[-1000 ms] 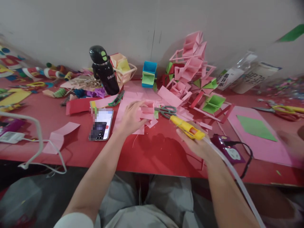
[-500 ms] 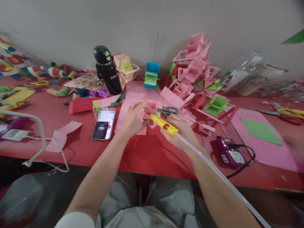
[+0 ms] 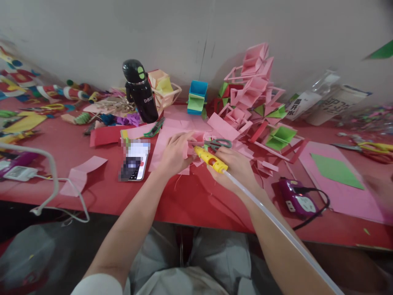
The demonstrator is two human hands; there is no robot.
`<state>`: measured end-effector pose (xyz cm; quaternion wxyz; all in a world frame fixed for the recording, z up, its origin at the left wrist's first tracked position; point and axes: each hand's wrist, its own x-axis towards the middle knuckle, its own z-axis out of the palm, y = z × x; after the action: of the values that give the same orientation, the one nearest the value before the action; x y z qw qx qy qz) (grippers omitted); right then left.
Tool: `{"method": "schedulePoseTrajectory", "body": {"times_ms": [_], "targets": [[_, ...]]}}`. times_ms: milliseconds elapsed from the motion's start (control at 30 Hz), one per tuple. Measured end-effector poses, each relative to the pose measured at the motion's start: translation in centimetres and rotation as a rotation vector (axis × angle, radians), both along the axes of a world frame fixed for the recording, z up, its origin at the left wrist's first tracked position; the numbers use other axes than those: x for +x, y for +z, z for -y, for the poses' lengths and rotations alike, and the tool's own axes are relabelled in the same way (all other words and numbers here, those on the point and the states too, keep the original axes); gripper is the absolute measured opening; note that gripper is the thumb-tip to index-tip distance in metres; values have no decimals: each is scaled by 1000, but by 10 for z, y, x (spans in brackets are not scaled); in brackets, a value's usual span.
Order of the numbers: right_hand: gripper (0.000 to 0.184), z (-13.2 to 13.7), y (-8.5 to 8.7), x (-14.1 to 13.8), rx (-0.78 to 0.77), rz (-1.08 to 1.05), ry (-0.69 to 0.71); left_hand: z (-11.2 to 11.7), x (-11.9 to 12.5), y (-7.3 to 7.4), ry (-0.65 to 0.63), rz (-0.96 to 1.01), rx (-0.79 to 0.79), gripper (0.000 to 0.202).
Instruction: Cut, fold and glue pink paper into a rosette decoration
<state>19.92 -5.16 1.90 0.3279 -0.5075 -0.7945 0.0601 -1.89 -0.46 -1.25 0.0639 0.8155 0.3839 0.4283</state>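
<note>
My left hand (image 3: 175,153) is closed round a piece of folded pink paper (image 3: 186,148), held low over the table. In my right hand (image 3: 235,166) is a yellow hot glue gun (image 3: 211,159), its tip pointing left at the paper. A long clear glue stick (image 3: 270,213) runs out of the gun's back end along my right forearm. Just beyond the gun is a pair of scissors with grey-green handles (image 3: 221,143), its blades pointing toward the pink paper. Pink sheets (image 3: 172,116) and scraps lie under and around both hands.
A phone (image 3: 138,164) and a black bottle (image 3: 143,96) are to the left. Pink and green paper lanterns (image 3: 254,88) are piled at the back right, near a blue-green paper box (image 3: 197,97). A purple power strip (image 3: 297,198) with a black cord sits at the right front.
The glue gun has shifted very slightly to the left and up, and the pink paper has turned a little in my left hand. Otherwise the scene looks the same.
</note>
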Motion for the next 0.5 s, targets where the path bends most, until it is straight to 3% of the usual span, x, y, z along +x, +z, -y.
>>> {"method": "schedulePoseTrajectory", "body": {"times_ms": [233, 500], "targets": [[27, -8, -12, 3, -77, -284, -45, 2, 1, 3, -11, 15, 8, 76], [30, -2, -1, -3, -25, -47, -31, 3, 0, 2, -4, 0, -11, 87]]}}
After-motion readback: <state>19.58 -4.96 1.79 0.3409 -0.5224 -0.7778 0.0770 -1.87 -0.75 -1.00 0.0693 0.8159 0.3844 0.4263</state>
